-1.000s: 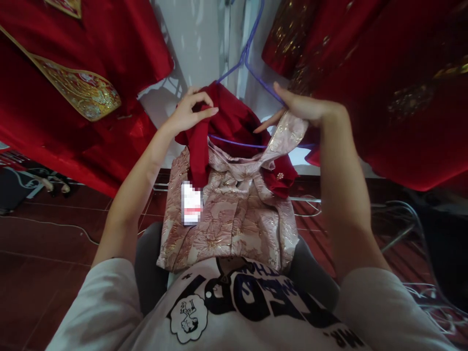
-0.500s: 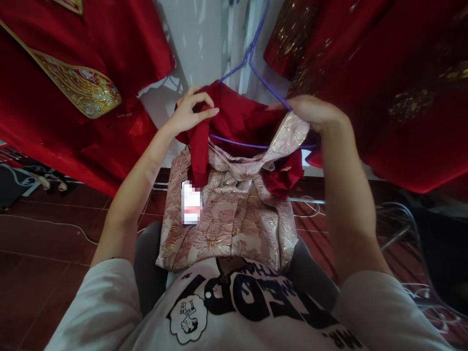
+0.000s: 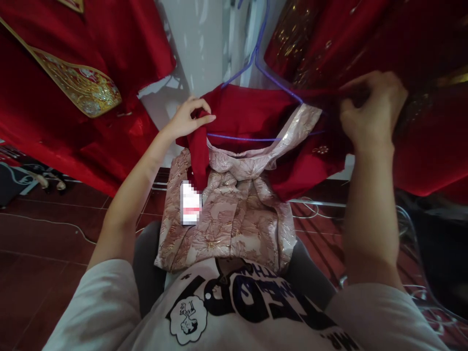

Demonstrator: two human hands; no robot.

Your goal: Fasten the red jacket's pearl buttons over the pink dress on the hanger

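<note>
The white shirt (image 3: 153,321) read "MR." in black; the blurred tag (image 3: 190,204) was unreadable. Between the hands, red cloth (image 3: 248,109) hung on a purple hanger (image 3: 256,53) above the pink dress (image 3: 223,219), its edges pinched by left hand (image 3: 190,117) and right hand (image 3: 376,109).

This looks like a clothes shop or a dressing room. Big shiny red clothes with gold sparkly patches (image 3: 87,90) hang on the left, and more dark red clothes with gold bits (image 3: 413,161) hang on the right. A thin purple hanger (image 3: 239,73) and a dark red tiled floor (image 3: 40,253) show too.
</note>
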